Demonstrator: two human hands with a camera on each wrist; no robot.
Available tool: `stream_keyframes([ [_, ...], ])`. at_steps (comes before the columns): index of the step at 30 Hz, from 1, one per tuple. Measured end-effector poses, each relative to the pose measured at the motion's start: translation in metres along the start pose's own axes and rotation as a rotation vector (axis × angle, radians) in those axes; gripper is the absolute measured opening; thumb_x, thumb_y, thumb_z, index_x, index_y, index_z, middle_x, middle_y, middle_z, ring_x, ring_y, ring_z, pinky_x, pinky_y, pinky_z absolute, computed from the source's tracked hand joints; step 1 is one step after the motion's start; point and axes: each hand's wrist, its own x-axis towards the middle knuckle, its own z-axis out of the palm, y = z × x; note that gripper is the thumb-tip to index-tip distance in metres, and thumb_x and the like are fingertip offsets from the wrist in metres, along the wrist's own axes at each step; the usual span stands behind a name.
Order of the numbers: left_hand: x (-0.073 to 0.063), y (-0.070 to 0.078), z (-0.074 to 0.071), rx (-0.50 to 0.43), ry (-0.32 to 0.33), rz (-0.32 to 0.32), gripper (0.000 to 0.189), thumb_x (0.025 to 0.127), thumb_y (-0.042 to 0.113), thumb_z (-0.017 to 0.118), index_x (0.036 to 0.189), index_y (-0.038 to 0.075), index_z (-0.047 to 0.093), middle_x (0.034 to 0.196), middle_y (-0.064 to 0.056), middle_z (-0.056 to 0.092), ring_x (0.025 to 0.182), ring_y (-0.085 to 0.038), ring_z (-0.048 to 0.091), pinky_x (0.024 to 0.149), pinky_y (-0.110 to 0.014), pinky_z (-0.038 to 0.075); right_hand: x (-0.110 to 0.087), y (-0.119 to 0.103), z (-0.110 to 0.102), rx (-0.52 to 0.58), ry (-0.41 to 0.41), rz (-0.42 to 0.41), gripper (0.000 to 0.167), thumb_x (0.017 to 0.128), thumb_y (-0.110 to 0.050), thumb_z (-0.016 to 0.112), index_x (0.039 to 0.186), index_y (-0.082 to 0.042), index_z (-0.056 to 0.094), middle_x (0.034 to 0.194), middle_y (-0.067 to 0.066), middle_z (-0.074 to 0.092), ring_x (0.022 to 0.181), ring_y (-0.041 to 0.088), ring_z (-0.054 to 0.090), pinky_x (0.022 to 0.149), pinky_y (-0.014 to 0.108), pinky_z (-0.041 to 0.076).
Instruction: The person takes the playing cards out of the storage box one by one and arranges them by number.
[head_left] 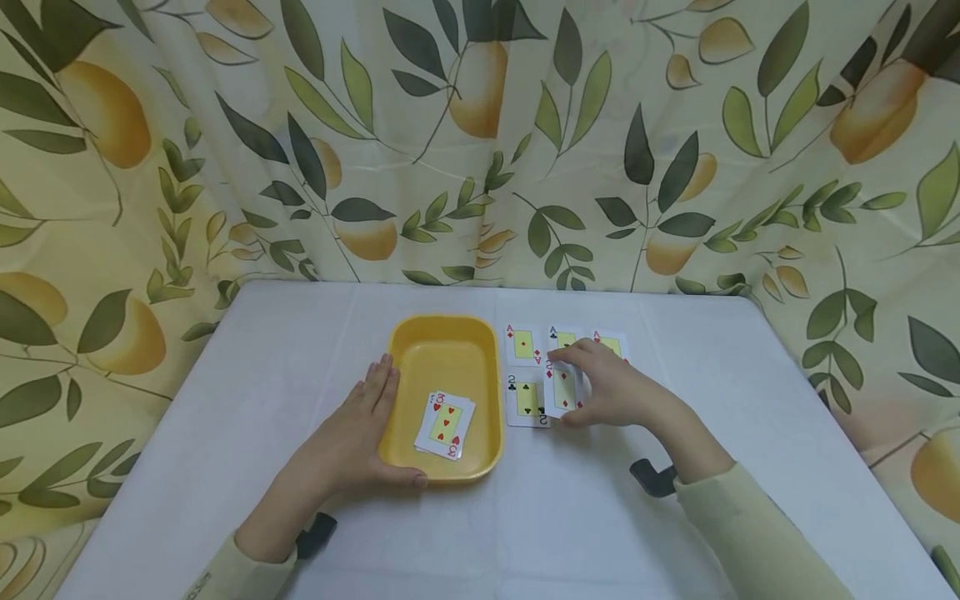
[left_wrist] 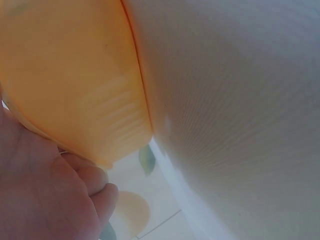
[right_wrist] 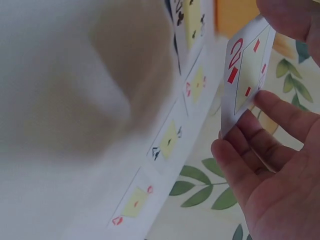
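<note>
My right hand (head_left: 611, 383) pinches a two of diamonds (head_left: 562, 390) between thumb and fingers, tilted just over the right part of a two of clubs (head_left: 525, 400). In the right wrist view, the held card (right_wrist: 247, 70) stands off the cloth, its edges between thumb and fingertips. Behind lies a row of aces: a red ace of diamonds (head_left: 522, 345), a black ace (head_left: 561, 337) and another red ace (head_left: 611, 342), partly behind the hand. My left hand (head_left: 348, 425) rests against the yellow tray (head_left: 442, 346), straight fingers along its left rim, thumb at the front corner.
A small stack of cards (head_left: 445, 425) lies in the tray's front part, a three of hearts face up on top. White cloth (head_left: 600, 533) covers the table. A fruit-patterned curtain (head_left: 480, 167) hangs behind the table's far edge.
</note>
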Motion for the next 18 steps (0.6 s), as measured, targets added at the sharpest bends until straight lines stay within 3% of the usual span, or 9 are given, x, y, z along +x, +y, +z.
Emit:
stream_keyframes([
  [11, -0.0007, -0.0015, 0.0015, 0.004, 0.010, 0.006, 0.147, 0.059, 0.091, 0.064, 0.159, -0.001, 0.008, 0.168, -0.015, -0.003, 0.155, -0.032, 0.003, 0.124, -0.048, 0.017, 0.0050, 0.0052, 0.0063, -0.121, -0.013, 0.061, 0.087, 0.067, -0.036, 0.091, 0.143, -0.014, 0.054, 0.138, 0.014, 0.051, 0.124, 0.033, 0.047, 0.101, 0.057, 0.048],
  [18, -0.0004, -0.0018, 0.0017, 0.013, 0.012, 0.008, 0.147, 0.059, 0.090, 0.065, 0.159, -0.002, 0.008, 0.168, -0.016, -0.003, 0.155, -0.032, 0.003, 0.124, -0.048, 0.017, 0.0059, 0.0092, 0.0097, -0.132, -0.014, 0.068, 0.088, 0.066, -0.034, 0.093, 0.142, -0.014, 0.055, 0.137, 0.013, 0.051, 0.120, 0.031, 0.048, 0.098, 0.052, 0.050],
])
